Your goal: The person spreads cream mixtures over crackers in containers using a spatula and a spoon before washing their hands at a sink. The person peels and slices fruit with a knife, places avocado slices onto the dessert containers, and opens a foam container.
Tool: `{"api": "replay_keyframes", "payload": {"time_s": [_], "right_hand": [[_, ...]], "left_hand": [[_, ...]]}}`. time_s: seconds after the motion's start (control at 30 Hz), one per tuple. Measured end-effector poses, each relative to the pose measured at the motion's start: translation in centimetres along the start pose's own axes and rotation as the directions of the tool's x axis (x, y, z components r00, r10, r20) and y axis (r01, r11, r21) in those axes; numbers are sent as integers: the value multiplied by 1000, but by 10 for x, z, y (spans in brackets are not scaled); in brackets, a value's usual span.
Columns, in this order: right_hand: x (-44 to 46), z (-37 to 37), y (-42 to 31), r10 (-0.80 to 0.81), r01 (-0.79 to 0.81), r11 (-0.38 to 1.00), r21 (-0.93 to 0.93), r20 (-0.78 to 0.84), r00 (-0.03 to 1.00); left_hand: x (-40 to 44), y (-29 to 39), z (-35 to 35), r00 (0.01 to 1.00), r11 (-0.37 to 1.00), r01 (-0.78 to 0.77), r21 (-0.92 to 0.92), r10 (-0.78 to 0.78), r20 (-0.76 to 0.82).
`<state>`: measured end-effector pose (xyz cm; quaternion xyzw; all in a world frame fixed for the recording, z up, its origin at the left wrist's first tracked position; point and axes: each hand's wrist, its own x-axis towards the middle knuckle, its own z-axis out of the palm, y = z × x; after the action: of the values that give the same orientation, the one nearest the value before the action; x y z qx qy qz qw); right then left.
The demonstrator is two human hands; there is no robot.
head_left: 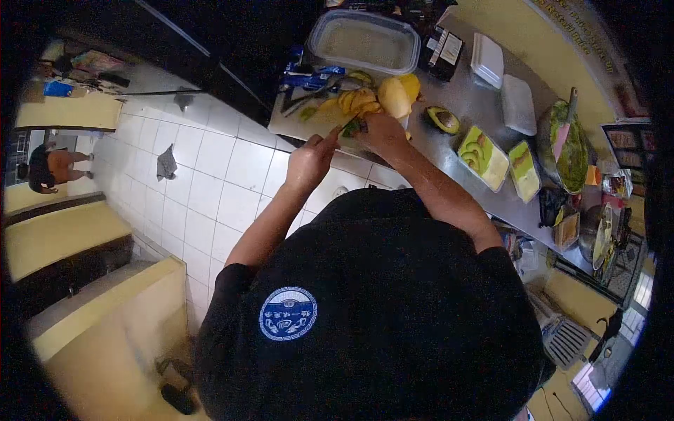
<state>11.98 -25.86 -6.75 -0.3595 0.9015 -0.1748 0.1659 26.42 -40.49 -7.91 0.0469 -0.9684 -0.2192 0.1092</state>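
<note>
My left hand (pixel 310 165) is closed in front of the cutting board (pixel 286 125), gripping what looks like a small knife (pixel 345 128). My right hand (pixel 382 133) is at the board's front edge, its fingers wrapped round a green-skinned piece of fruit (pixel 353 127), partly hidden by them. The blade lies between the two hands. Behind them on the board lie yellow mango slices (pixel 358 102), a peeled mango (pixel 394 97) and a yellow mango piece (pixel 411 85). A long dark utensil (pixel 312 95) rests at the board's left.
A clear plastic tub (pixel 414 52) stands behind the board. To the right are an avocado half (pixel 442 119), trays of cut avocado (pixel 483 158), white boxes (pixel 488 59) and a bowl of green mash (pixel 565 158). A person (pixel 60 168) stands far left beyond the tiled floor (pixel 232 168).
</note>
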Motion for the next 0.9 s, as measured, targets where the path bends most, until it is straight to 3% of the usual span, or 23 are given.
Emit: {"api": "replay_keyframes", "payload": {"time_s": [0.07, 0.13, 0.5, 0.6, 0.67, 0.7, 0.77, 0.9], "right_hand": [[-1, 0, -1, -51, 52, 999, 12, -54, 997], [1, -1, -4, -37, 36, 999, -19, -37, 999], [6, 9, 0, -62, 60, 997, -53, -35, 997], [8, 11, 0, -12, 14, 997, -80, 33, 999], [14, 19, 3, -252, 195, 953, -232, -249, 935], [19, 23, 6, -255, 199, 952, -231, -250, 934], [33, 29, 12, -381, 362, 904, -227, -43, 924], [55, 39, 19, -451, 455, 798, -395, 109, 886]], "left_hand": [[0, -1, 0, 999, 999, -30, -20, 30, -17], [0, 2, -3, 999, 999, 32, -18, -32, 27], [-5, -4, 12, 998, 999, 46, -2, -46, 43], [-7, -7, 19, 998, 998, 53, 16, -54, 43], [-9, -6, 24, 997, 997, 66, 45, -68, 44], [-10, -5, 26, 996, 996, 75, 56, -78, 51], [-12, -4, 26, 995, 994, 79, 70, -83, 57], [-12, 4, 15, 996, 992, 78, 95, -82, 37]]}}
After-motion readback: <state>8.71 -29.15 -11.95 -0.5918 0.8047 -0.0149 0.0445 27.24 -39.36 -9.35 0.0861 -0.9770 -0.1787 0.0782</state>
